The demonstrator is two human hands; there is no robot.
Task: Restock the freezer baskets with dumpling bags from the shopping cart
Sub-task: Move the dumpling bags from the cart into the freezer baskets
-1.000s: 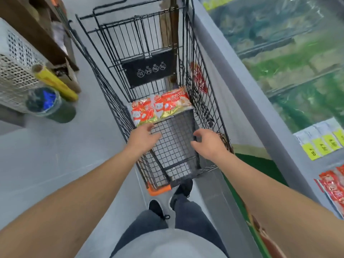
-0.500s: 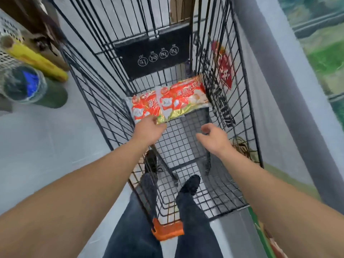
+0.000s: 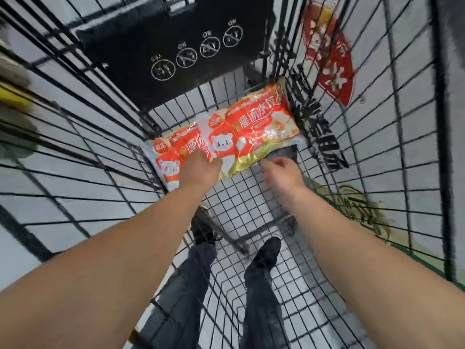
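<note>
Two red and white dumpling bags lie side by side on the wire floor at the far end of the black shopping cart (image 3: 251, 205). The left bag (image 3: 168, 157) is partly under my left hand (image 3: 198, 170), whose fingers lie on top where the two bags meet. The right bag (image 3: 256, 124) reaches the cart's far right corner. My right hand (image 3: 281, 172) hovers just below that bag's gold lower edge with fingers loosely bent and nothing in them. Whether its fingertips touch the bag I cannot tell.
A black sign panel (image 3: 176, 46) closes the cart's far end. Wire walls rise close on both sides. A red printed picture (image 3: 329, 54) shows through the right wall. My legs and black shoes (image 3: 266, 250) appear through the cart floor. A blurred yellow roll (image 3: 12, 96) sits outside left.
I have leaned deeper into the cart. Both hands moved forward: the left one now lies on the bags, and the right one has come up to the right bag's lower edge.
</note>
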